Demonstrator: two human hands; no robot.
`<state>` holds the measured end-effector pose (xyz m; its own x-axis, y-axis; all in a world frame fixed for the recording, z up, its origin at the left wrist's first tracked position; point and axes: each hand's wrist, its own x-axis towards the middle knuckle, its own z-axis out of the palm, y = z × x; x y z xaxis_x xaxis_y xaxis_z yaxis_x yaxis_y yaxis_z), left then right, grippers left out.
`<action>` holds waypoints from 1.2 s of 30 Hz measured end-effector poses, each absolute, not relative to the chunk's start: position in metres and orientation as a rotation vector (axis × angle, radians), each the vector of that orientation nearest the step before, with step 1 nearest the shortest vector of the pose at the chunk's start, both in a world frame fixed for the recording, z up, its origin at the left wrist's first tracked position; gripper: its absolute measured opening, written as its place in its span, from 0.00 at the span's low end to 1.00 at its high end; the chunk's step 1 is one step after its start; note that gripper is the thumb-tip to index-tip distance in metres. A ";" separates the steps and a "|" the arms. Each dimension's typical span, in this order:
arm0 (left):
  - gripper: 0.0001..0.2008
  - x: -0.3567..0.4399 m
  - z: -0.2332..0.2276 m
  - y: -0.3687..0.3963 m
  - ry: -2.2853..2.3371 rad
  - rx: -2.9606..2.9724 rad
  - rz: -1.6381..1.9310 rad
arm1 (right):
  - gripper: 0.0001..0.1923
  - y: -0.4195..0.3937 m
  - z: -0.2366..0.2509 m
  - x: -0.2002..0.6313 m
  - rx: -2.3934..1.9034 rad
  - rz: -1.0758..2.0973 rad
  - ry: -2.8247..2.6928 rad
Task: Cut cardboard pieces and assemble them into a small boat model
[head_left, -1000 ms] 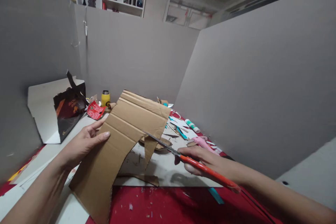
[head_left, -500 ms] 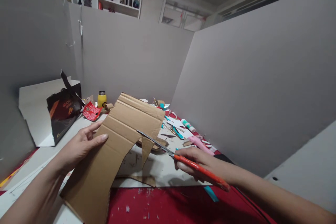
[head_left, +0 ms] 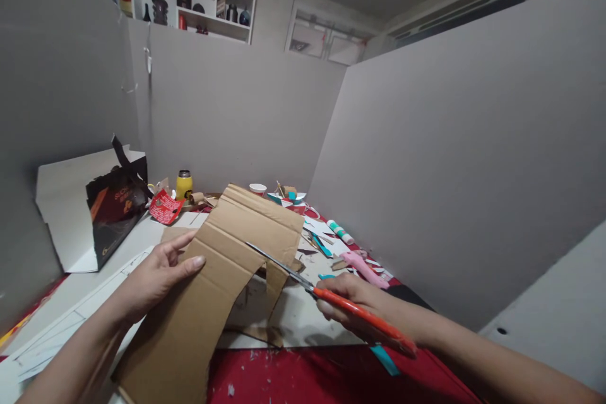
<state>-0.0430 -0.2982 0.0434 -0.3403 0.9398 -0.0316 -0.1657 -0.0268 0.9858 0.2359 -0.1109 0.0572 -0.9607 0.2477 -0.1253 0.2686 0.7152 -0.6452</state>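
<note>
Two hands work over the messy surface [head_left: 303, 322]. The left hand [head_left: 158, 271] has its grip tight on a big brown cardboard sheet [head_left: 213, 290], held up and tilted. The right hand [head_left: 353, 303] squeezes orange-handled scissors [head_left: 326, 297], blades on the cardboard's edge. Far back stand a yellow bottle [head_left: 184, 184] and a paper cup [head_left: 257, 189]; I cannot tell what is inside.

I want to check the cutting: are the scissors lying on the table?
No, the right hand holds the scissors with blades in the cardboard.
</note>
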 end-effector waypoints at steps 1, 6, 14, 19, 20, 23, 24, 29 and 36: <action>0.43 -0.042 0.044 -0.298 1.332 0.887 1.541 | 0.26 -0.109 0.056 0.236 0.434 -1.072 2.891; 0.42 -0.039 0.044 -0.297 1.315 0.879 1.528 | 0.22 -0.110 0.059 0.233 0.426 -0.961 2.863; 0.41 -0.042 0.036 -0.295 1.303 0.870 1.524 | 0.25 -0.116 0.062 0.233 0.489 -0.998 2.853; 0.40 -0.039 0.036 -0.296 1.351 0.840 1.550 | 0.28 -0.113 0.052 0.235 0.478 -1.125 2.851; 0.39 -0.038 0.037 -0.296 1.364 0.838 1.562 | 0.27 -0.112 0.050 0.235 0.469 -1.133 2.855; 0.38 -0.036 0.038 -0.297 1.378 0.833 1.585 | 0.26 -0.110 0.048 0.234 0.444 -1.099 2.879; 0.39 -0.036 0.038 -0.297 1.369 0.832 1.580 | 0.26 -0.110 0.049 0.233 0.436 -1.076 2.881; 0.39 -0.040 0.039 -0.300 1.337 0.840 1.521 | 0.23 -0.113 0.054 0.231 0.383 -0.951 2.904; 0.43 -0.042 0.041 -0.300 1.335 0.827 1.481 | 0.27 -0.119 0.050 0.227 0.432 -1.201 2.864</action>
